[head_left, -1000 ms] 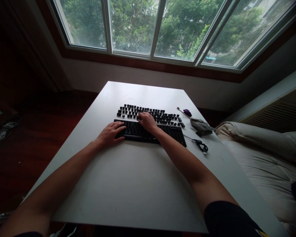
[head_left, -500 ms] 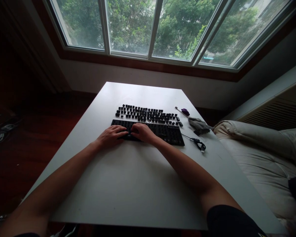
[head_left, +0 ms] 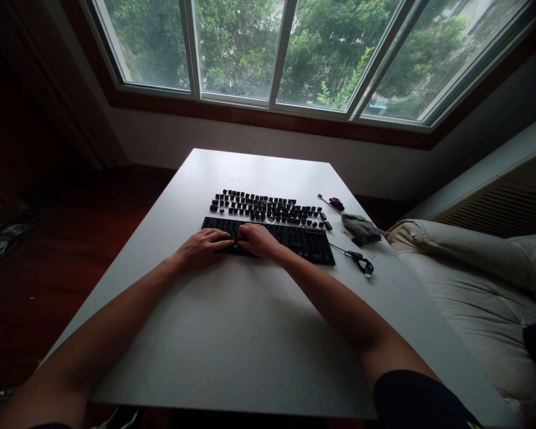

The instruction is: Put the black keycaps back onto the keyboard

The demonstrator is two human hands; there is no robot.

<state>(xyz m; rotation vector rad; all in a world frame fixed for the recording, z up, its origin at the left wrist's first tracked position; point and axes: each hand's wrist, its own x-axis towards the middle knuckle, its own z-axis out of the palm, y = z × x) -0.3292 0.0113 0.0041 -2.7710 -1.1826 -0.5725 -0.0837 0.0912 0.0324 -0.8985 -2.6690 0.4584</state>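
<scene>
A black keyboard (head_left: 310, 245) lies on the white table, its left part partly covered by both hands. My left hand (head_left: 202, 245) rests at its near left edge, fingers stretched out over the keys area. Close beside it, my right hand (head_left: 258, 239) is bent over the keyboard with thumb and fingers drawn together. Whatever may be between those fingertips is too small to make out. Just beyond the keyboard, several loose black keycaps (head_left: 268, 207) are laid out in rows.
On the table's right side lie a grey cloth (head_left: 361, 227), a coiled black USB cable (head_left: 361, 262), a purple item (head_left: 336, 204) and a thin brush-like stick (head_left: 326, 199). A beige padded seat (head_left: 464, 292) adjoins the white table (head_left: 232, 339) on the right. Windows (head_left: 236, 53) stand beyond.
</scene>
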